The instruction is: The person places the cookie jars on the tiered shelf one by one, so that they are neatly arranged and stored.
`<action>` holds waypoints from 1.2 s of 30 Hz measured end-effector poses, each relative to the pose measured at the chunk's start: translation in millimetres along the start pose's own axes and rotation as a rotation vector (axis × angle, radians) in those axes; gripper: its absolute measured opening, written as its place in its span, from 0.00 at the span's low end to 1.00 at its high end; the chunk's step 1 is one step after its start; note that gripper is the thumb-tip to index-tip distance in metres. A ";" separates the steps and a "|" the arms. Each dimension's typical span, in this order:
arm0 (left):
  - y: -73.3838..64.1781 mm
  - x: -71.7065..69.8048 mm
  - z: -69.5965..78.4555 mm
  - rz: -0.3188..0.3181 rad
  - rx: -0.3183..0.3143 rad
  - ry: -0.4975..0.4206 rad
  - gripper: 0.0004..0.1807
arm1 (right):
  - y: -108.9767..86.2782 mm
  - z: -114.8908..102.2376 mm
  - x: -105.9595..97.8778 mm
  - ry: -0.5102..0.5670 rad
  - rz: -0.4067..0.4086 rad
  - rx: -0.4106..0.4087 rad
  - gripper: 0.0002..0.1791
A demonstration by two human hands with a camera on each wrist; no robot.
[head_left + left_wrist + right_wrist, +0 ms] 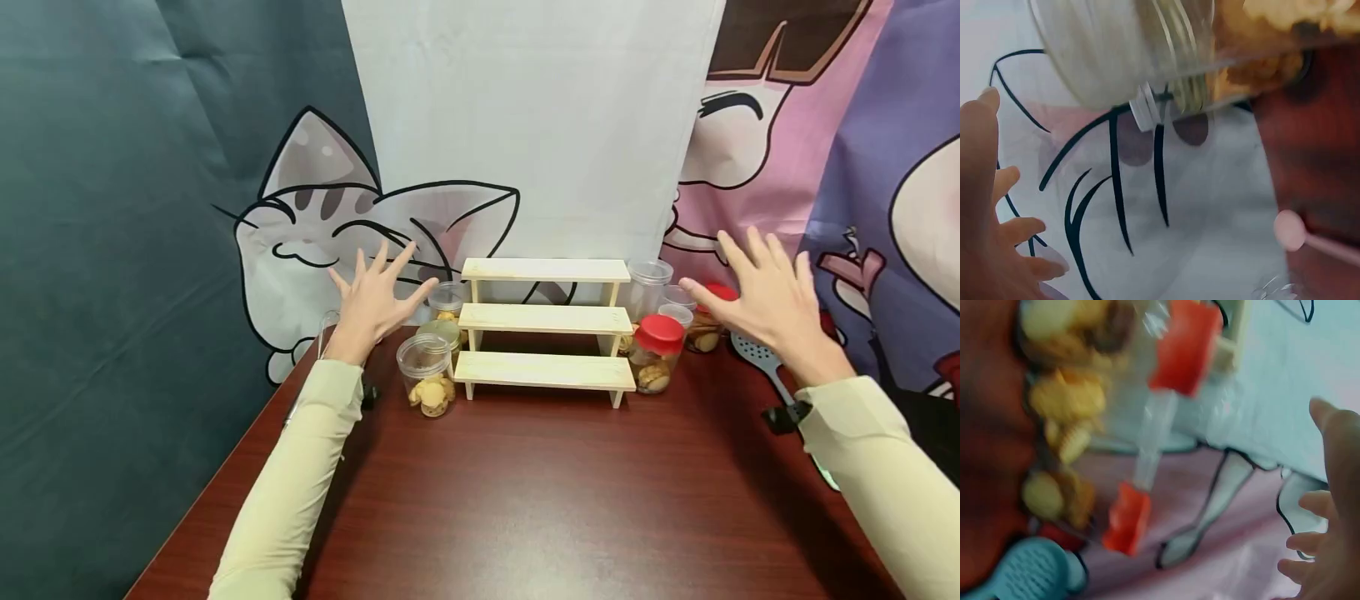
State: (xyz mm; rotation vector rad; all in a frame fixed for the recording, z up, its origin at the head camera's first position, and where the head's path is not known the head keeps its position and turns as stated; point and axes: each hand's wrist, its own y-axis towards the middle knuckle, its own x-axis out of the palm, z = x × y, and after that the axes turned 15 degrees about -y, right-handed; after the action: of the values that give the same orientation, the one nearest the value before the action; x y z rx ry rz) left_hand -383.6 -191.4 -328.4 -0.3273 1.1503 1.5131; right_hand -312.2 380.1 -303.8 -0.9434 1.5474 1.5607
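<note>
My left hand (371, 300) is raised with fingers spread, holding nothing, above the left-side jars. Below it, a clear jar (424, 360) with cookies inside stands at the front of that group. On the other side, my right hand (772, 300) is likewise raised and spread, its thumb pointing toward the jars there. A red-lidded jar (660, 335) of cookies stands at the front of the right group. Between both groups is a three-tier pale wooden stand (545, 371). The left wrist view shows a clear jar (1085, 50) up close; in the right wrist view a red lid (1186, 347) is blurred.
A perforated utensil (756, 353) lies on the dark red table (555, 492), right of the jars and partly behind the right wrist. Another red-lidded jar (705, 333) stands farther back. Printed cartoon cloth (525, 125) hangs behind the table.
</note>
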 end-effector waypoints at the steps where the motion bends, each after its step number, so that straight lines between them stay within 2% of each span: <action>1: -5.7 0.1 -1.5 -0.002 -0.005 -0.033 0.46 | -6.7 -4.5 3.3 0.035 0.028 0.002 0.52; 3: -18.2 0.4 -4.5 -0.008 -0.013 -0.107 0.43 | -20.7 -14.6 11.3 0.128 0.104 0.001 0.42; 7: -43.7 5.1 -13.6 -0.006 0.035 -0.233 0.39 | -47.2 -34.5 31.8 0.288 0.237 -0.016 0.17; 9: -56.1 9.4 -20.4 0.003 0.053 -0.277 0.37 | -56.6 -43.1 42.6 0.333 0.284 -0.038 0.09; 11: -67.6 14.3 -27.6 0.012 0.056 -0.328 0.35 | -64.4 -50.8 52.2 0.359 0.296 -0.047 0.06; 13: -78.4 18.8 -33.9 0.024 0.035 -0.382 0.32 | -71.4 -58.2 60.2 0.394 0.264 -0.045 0.05; 16: -90.4 23.2 -40.0 0.023 0.018 -0.445 0.27 | -80.2 -68.6 69.0 0.435 0.141 -0.034 0.05; 19: -95.4 25.8 -42.5 -0.005 0.034 -0.456 0.24 | -85.5 -75.8 74.7 0.459 0.019 -0.030 0.06; 21: -95.5 26.7 -42.8 -0.043 0.058 -0.457 0.23 | -87.8 -78.8 77.6 0.465 -0.024 -0.029 0.08; 25: -95.2 28.6 -43.4 -0.144 0.062 -0.502 0.22 | -92.0 -82.1 83.5 0.447 -0.062 -0.005 0.11; 29: -97.3 31.2 -44.4 -0.227 0.035 -0.548 0.33 | -93.9 -84.9 88.9 0.440 -0.079 0.033 0.13; 32: -98.0 35.0 -45.0 -0.254 0.051 -0.526 0.42 | -93.2 -86.5 91.2 0.452 -0.087 0.039 0.14; 36: -97.9 36.7 -43.7 -0.243 0.080 -0.462 0.45 | -93.1 -87.5 93.1 0.458 -0.091 0.031 0.16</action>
State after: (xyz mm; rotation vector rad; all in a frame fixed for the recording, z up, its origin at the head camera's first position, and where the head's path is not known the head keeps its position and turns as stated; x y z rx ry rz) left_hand -326.3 -216.7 -422.8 -0.0518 0.7695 1.2404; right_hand -272.2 293.4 -429.9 -1.4043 1.7990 1.3091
